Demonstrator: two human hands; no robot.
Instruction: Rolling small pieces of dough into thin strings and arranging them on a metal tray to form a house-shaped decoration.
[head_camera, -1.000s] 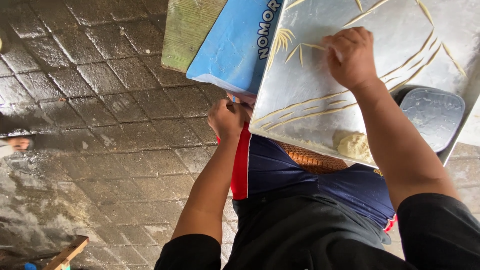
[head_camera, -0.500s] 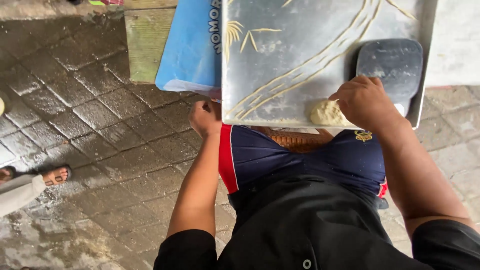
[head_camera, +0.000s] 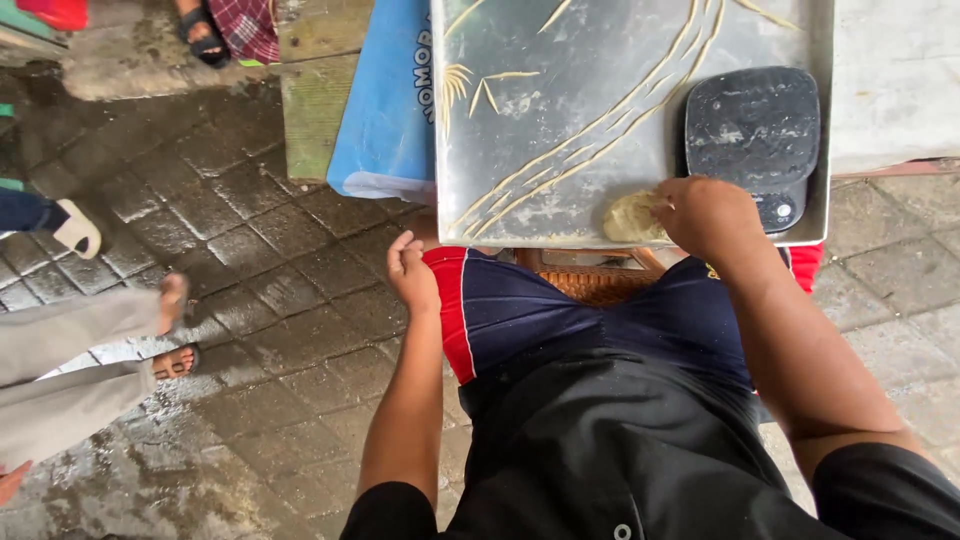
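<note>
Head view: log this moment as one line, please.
right hand: on dough lump | left hand: on thigh, empty | metal tray: dough strands; dark scale by right hand

A floor of grey, wet-looking paving bricks (head_camera: 250, 290) was seen across the left half, in flat daylight. A weathered wooden plank (head_camera: 312, 100) was laid toward eleven o'clock, a blue board (head_camera: 385, 110) just beside it. A pale slab (head_camera: 895, 70) was set at one o'clock.
</note>
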